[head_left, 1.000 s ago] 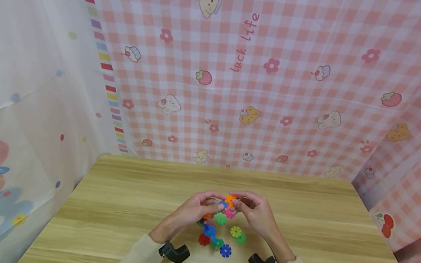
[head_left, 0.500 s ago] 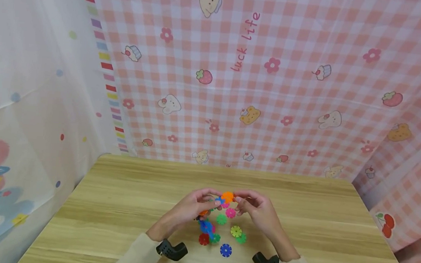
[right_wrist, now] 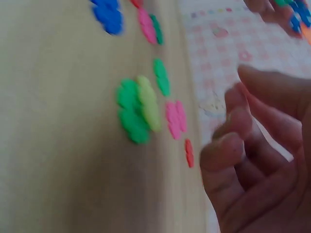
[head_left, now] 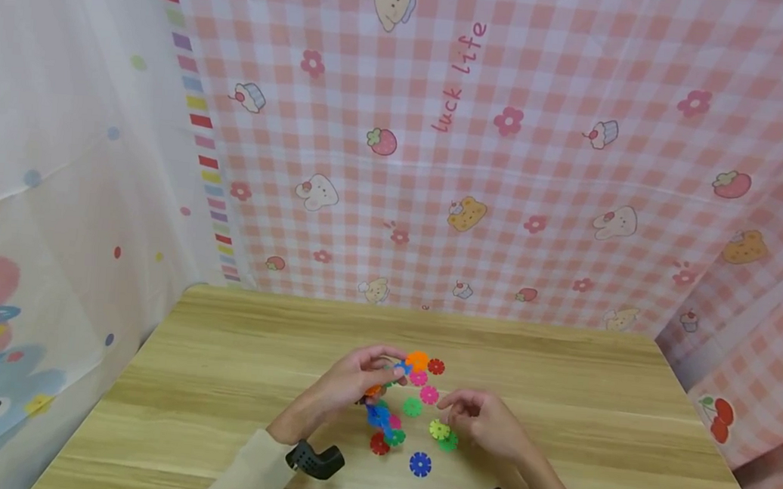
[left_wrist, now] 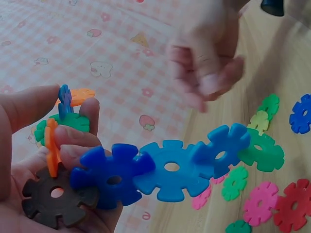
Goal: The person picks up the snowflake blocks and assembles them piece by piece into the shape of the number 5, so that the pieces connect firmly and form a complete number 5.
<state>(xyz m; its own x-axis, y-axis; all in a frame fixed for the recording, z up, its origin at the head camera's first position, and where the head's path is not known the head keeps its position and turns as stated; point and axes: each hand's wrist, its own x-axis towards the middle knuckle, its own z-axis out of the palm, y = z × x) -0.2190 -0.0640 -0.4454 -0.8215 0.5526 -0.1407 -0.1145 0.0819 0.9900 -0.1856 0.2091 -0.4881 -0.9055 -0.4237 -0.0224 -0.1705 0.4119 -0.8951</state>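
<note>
Wood-grain table [head_left: 571, 408], near edge cut off by frame. Left hand [head_left: 347, 385] pinching blue link [left_wrist: 64, 92] between thumb and finger, other fingers curled under chain of notched discs [left_wrist: 165, 187], partly hiding it. Right hand [head_left: 491, 427] blurred in left wrist view, fingers loosely bent; half second ago beside orange disc [head_left: 417, 362], now drawn back near yellow disc [head_left: 439, 430]. Chain held above table: glossy plastic, petal-edged, slotted together at angles, round centre holes.

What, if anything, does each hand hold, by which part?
Left hand: disc chain, pinched at the blue disc beside its orange end. Right hand: nothing.
</note>
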